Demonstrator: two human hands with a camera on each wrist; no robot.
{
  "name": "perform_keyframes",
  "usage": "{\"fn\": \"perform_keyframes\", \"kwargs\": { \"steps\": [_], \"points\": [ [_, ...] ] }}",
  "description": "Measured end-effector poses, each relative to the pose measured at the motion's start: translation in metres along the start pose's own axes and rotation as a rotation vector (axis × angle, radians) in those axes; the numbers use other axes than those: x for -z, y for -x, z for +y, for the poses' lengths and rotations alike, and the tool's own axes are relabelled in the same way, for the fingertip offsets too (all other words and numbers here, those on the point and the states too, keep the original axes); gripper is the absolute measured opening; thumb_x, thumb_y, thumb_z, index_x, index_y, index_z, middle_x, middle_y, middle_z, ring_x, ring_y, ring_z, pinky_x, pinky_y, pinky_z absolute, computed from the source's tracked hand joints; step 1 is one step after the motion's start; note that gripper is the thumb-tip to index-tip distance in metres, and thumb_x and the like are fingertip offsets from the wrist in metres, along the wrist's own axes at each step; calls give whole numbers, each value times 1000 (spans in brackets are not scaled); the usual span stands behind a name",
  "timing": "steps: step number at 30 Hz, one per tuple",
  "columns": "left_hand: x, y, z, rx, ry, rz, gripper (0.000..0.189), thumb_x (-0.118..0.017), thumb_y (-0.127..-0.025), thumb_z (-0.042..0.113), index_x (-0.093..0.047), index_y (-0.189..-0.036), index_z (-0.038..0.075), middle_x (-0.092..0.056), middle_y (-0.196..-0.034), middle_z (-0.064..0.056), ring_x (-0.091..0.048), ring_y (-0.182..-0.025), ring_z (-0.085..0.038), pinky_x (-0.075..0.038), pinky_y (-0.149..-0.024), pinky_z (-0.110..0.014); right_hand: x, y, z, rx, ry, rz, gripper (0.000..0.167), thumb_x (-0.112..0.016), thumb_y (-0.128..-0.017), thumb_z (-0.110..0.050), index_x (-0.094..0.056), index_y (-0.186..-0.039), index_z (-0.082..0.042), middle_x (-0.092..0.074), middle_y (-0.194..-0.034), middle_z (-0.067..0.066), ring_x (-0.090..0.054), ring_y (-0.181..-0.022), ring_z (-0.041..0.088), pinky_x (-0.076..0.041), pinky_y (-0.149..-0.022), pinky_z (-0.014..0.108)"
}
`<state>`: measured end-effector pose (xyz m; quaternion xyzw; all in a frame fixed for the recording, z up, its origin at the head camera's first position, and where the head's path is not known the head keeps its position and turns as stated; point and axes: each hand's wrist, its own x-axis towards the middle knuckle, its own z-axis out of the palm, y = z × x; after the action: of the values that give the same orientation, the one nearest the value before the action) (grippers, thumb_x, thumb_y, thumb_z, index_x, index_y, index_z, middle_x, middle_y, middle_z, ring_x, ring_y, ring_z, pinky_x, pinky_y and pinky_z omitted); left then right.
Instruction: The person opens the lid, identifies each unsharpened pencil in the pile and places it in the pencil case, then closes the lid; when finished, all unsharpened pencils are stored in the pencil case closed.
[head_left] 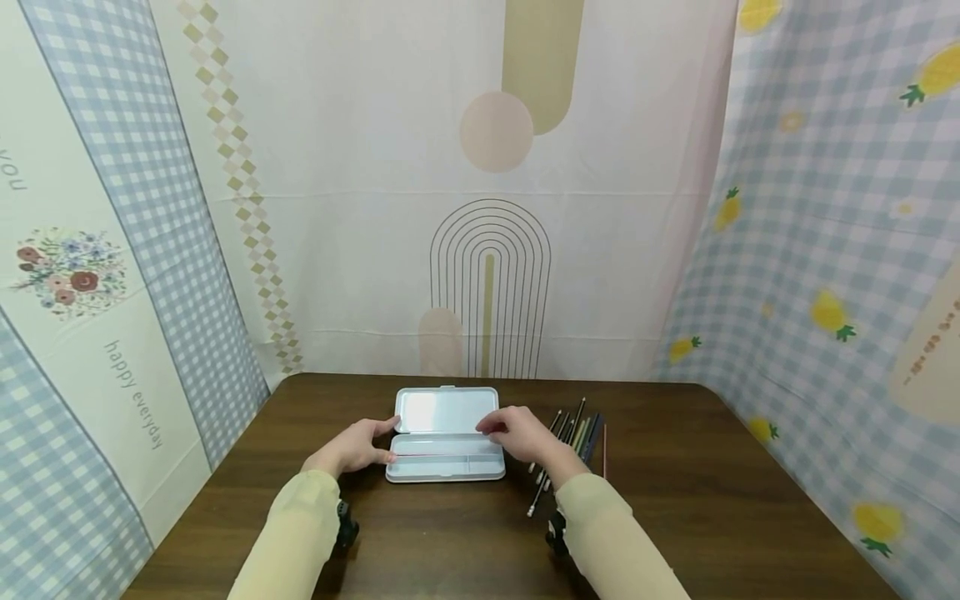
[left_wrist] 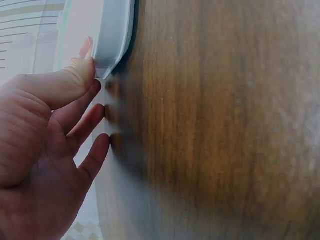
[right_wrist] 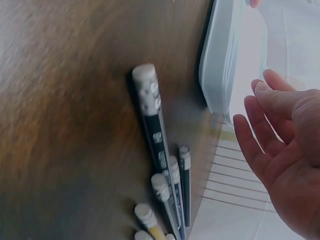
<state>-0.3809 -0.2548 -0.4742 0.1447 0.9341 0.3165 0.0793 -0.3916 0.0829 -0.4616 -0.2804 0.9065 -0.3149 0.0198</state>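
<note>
An open, pale pencil case (head_left: 446,478) lies on the table with its lid (head_left: 446,411) tilted back behind the compartments. My left hand (head_left: 356,444) is at the case's left end. In the left wrist view its thumb (left_wrist: 86,47) rests on the rim, with the other fingers spread low beside the end. My right hand (head_left: 522,431) hovers at the right end, fingertips overlapping the lid's lower right corner. Its fingers (right_wrist: 260,132) are loosely bent in the right wrist view, with nothing visible between them. Several pencils (right_wrist: 159,135) lie beneath and beside the right wrist.
The pencils (head_left: 577,433) form a loose bundle right of the case, erasers toward me, with a reddish stick (head_left: 604,450) at its right side. Brown wooden table (head_left: 712,517) surrounds everything. Patterned cloth (head_left: 360,250) hangs behind the table and along both sides.
</note>
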Motion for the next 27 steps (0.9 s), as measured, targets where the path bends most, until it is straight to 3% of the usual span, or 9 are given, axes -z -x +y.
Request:
{"fn": "perform_keyframes", "kwargs": {
  "steps": [16, 27],
  "points": [
    [0, 2, 1, -4, 11, 17, 79, -85, -92, 14, -48, -161, 7, -48, -161, -24, -39, -152, -46, -32, -122, -62, 21, 34, 34, -42, -146, 115, 22, -67, -104, -5, -77, -124, -3, -76, -119, 7, -69, -107, 21, -58, -91, 43],
    [-2, 1, -1, 10, 15, 24, 76, -86, -91, 13, -53, -159, 7, -49, -160, -25, -40, -151, -46, -33, -121, -63, 54, 74, 68, -185, -254, 233, 29, -69, -104, -9, -74, -133, -4, -74, -127, 12, -68, -117, 27, -56, -99, 48]
  ]
}}
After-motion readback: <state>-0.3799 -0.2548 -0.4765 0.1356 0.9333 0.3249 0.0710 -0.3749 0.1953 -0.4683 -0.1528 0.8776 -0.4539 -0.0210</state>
